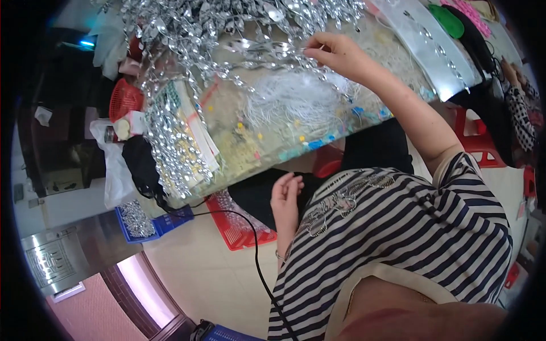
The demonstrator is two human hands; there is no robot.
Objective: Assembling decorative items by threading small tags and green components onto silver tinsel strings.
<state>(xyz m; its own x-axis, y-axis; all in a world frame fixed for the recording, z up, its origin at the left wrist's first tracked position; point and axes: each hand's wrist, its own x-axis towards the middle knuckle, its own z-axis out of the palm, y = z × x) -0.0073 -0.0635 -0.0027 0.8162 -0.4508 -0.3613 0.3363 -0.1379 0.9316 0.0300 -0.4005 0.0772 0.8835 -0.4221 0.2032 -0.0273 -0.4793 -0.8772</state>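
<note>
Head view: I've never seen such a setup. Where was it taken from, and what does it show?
There is no machine here, only bare hands, seen from a wide camera worn on the head and looking down; it bends straight edges. On the table lie a heap of silver strands and, below it in the picture, a tangle of white threads. The right hand seems to pinch a silver strand; the left hand, off the table, is loosely curled with nothing visible in it.
</note>
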